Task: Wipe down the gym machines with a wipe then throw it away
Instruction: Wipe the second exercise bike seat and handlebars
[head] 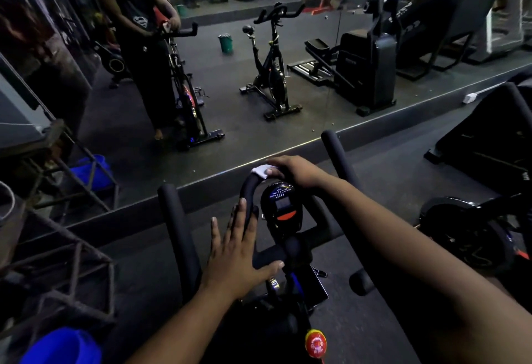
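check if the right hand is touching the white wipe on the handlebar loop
Touching. The head view shows the right hand pressing the wipe onto the handlebar loop, fingertips covering its edge.

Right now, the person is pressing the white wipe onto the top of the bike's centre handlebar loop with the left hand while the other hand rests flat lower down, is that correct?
Not quite: the head view shows the right hand pressing the white wipe onto the top of the centre handlebar loop. The left hand is the one resting flat, fingers spread, lower down.
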### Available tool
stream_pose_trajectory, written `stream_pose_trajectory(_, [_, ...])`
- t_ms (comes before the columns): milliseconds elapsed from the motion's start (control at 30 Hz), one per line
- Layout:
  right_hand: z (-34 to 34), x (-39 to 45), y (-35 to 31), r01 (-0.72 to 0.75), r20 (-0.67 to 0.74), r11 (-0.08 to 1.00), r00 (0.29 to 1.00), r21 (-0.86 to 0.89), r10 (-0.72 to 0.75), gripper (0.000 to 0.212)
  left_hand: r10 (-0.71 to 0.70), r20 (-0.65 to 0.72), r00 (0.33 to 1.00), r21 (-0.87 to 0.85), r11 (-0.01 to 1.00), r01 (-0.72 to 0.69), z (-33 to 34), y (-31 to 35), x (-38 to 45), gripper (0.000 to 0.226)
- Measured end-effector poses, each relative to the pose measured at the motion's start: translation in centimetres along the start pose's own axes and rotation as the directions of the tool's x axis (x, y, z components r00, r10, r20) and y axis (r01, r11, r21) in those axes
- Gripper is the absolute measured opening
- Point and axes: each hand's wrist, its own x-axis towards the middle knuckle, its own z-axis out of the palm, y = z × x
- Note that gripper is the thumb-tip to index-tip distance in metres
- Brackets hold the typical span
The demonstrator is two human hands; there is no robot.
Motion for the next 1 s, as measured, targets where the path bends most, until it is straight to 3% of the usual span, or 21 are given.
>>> stream_pose_trajectory(100, [-0.3,-1.1,0.2,0.021,-0.102,0.999,0.995,0.045,-0.016,0.034,0.004,-0.009,1.0,-0.002,1.0,-0.004,-0.1,0.0,0.0,0.119])
stream_pose_trajectory(200, [-0.3,-3.9,1.7,-0.089,-0.156,0.99,0.982,0.107,0.105,0.029,0.002,0.004,1.0,-0.008,1.0,-0.002,0.0,0.0,0.1,0.12])
stream_pose_trajectory(300, [0.2,-7.5,3.9,-0.163,-0.154,0.984,0.977,-0.078,0.149,0.028,0.005,-0.008,1.0,-0.011,1.0,-0.005,0.0,-0.1,0.3,0.119])
stream_pose_trajectory(367, [0.4,-9.6,4.6,-0.258,-0.043,0.911,0.965,-0.321,0.258,0.029,0.016,-0.003,1.0,-0.01,1.0,-0.016,0.3,-0.2,0.2,0.117])
stream_pose_trajectory(433, [0.5,-10.8,4.5,-0.231,0.014,0.872,0.965,-0.432,0.263,0.045,0.036,-0.016,0.999,-0.008,0.999,-0.036,0.4,-0.3,0.3,0.115])
stream_pose_trajectory(500, [0.2,-10.5,3.2,-0.257,-0.103,0.932,0.966,-0.257,0.238,0.05,0.055,-0.01,0.998,-0.007,0.998,-0.055,0.5,-0.4,0.4,0.113])
stream_pose_trajectory(567, [0.3,-9.1,1.4,-0.33,-0.295,0.941,0.908,-0.07,0.297,0.047,0.063,-0.006,0.998,-0.013,0.998,-0.063,0.7,-0.4,0.4,0.113])
stream_pose_trajectory(733, [3.4,-7.4,-1.3,-0.276,-0.288,0.96,0.916,0.046,0.278,0.059,0.076,-0.008,0.997,-0.041,0.996,-0.076,0.9,-0.5,0.4,0.114])
stream_pose_trajectory(833, [4.0,-9.9,-1.3,-0.292,-0.282,0.952,0.925,-0.095,0.256,0.042,0.096,-0.022,0.995,-0.07,0.993,-0.097,0.8,-0.6,0.5,0.115])
stream_pose_trajectory(867, [4.2,-10.9,-0.8,-0.308,-0.277,0.948,0.92,-0.077,0.276,0.051,0.099,-0.026,0.995,-0.075,0.992,-0.101,0.8,-0.7,0.5,0.115])
stream_pose_trajectory(933, [4.8,-13.5,-0.6,-0.362,-0.244,0.91,0.918,-0.202,0.312,0.072,0.103,-0.034,0.994,-0.087,0.991,-0.106,1.0,-0.8,0.5,0.114])
stream_pose_trajectory(1000, [5.8,-15.5,-0.9,-0.392,-0.179,0.868,0.919,-0.305,0.352,0.077,0.103,-0.044,0.994,-0.095,0.99,-0.107,1.1,-1.0,0.5,0.113])
